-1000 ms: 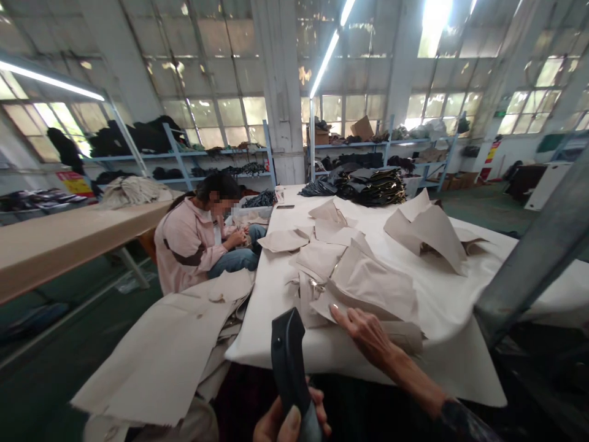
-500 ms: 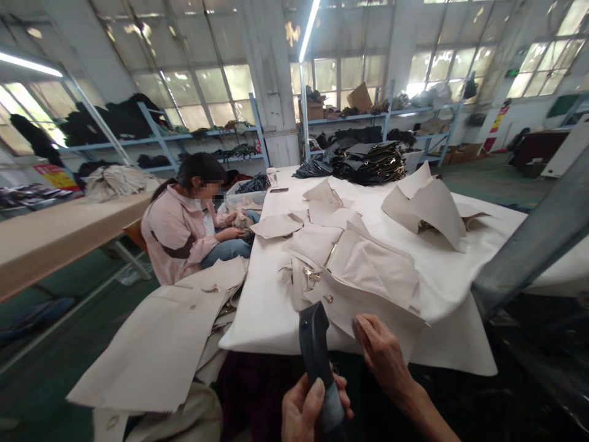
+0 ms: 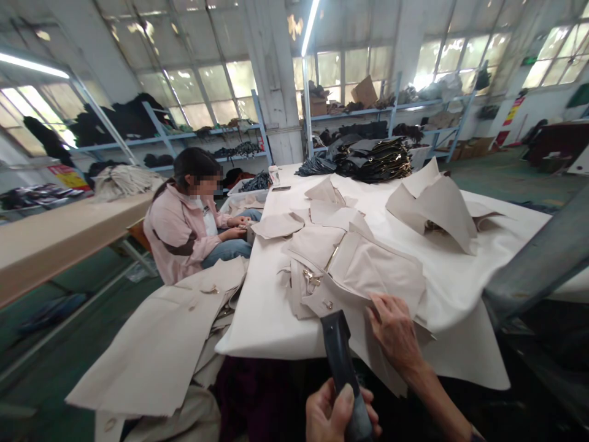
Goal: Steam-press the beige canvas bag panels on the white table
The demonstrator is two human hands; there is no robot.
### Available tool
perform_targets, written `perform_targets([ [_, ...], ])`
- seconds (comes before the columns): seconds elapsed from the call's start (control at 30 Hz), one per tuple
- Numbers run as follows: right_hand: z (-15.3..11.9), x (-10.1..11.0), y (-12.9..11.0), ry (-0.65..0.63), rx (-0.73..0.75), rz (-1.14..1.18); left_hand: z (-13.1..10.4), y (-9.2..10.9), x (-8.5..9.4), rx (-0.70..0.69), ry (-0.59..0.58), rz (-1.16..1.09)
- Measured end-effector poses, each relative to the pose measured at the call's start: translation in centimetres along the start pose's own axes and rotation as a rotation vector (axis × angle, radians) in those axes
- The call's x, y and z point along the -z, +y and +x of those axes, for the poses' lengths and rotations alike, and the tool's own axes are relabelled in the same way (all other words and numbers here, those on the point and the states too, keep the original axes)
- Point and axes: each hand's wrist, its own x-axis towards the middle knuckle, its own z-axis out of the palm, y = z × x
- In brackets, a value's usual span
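Note:
My left hand (image 3: 338,410) is wrapped round a black curved handheld tool (image 3: 339,347) with a greyish lower grip. The tool's broad upper end points at the table's front edge, just below a beige bag piece (image 3: 329,301) with metal fittings. On the right, my right hand (image 3: 396,331) has its bent fingers closed at the edge of a beige panel (image 3: 380,279) on the pile. The fingertips touch the material; their exact hold is partly hidden. Part of a beige piece hangs over the table edge below this hand.
Beige pieces (image 3: 156,344) overhang at the left. A seated person (image 3: 188,224) works beside the white-covered table (image 3: 257,319). Black stacked pieces (image 3: 368,159) lie at the back, a folded beige piece (image 3: 435,205) at the right. A grey metal post (image 3: 543,245) slants across the right side.
My left hand and the black tool have moved to the right. My right hand has moved right and up onto the beige panel. The view has shifted slightly.

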Motion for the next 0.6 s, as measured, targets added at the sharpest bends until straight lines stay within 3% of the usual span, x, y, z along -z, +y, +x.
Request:
perform_targets([
  [0.2,-1.4,-1.2,0.8,0.061,-0.021,0.163,1.1,0.5,-0.5,-0.049,0.095,0.008],
  [0.43,-1.6,-1.8,0.7,0.113,-0.038,0.192,-0.1,2.6,-0.2,-0.195,0.202,0.045],
  [0.6,-1.7,-2.0,0.6,0.157,-0.038,0.197,-0.7,2.9,-0.3,-0.205,0.217,0.093],
])
